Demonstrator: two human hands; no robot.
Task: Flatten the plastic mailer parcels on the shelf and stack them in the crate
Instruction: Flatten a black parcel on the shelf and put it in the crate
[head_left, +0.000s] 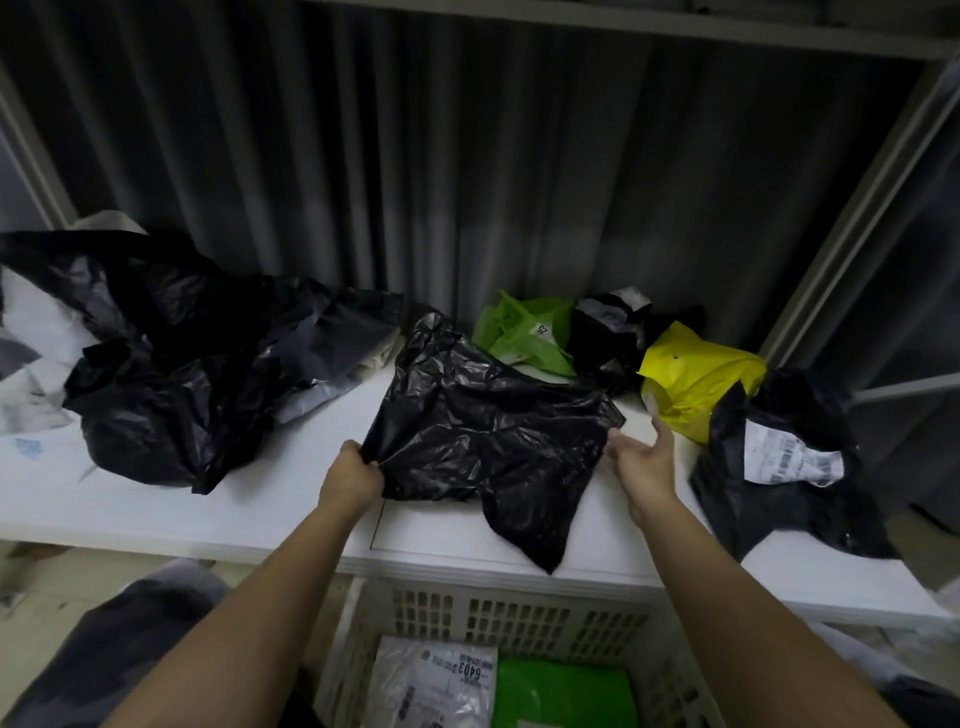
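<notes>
Left hand (353, 475) pinches the near left corner of a crumpled black mailer (483, 431) that lies on the white shelf (156, 512), its fingers curled round the plastic. At the mailer's right edge the right hand (641, 457) is released, fingers straight and spread, fingertips touching or just short of the plastic (I cannot tell which).

As for progress, the job looks early. Below the shelf's front edge, the pale slotted crate (519, 618) holds two flattened parcels side by side: a clear-grey mailer with a printed label (436, 686) and a green mailer (563, 691). Much more is left on the shelf: a big heap of black and white mailers (171, 358) at the left, a lime-green mailer (524, 332) and a small black one (605, 332) at the back, a yellow mailer (701, 379) beside them, and a black mailer with a white label (779, 467) at the right. The one in hand is wrinkled and not yet flat, one corner drooping over the shelf's front edge above the crate.

Both forearms reach forward and up from the bottom of the view, spread apart either side of the mailer, the left wrist turned inward over its corner, the right palm turned towards the plastic. I judge the step to be spreading this mailer taut before smoothing it.
</notes>
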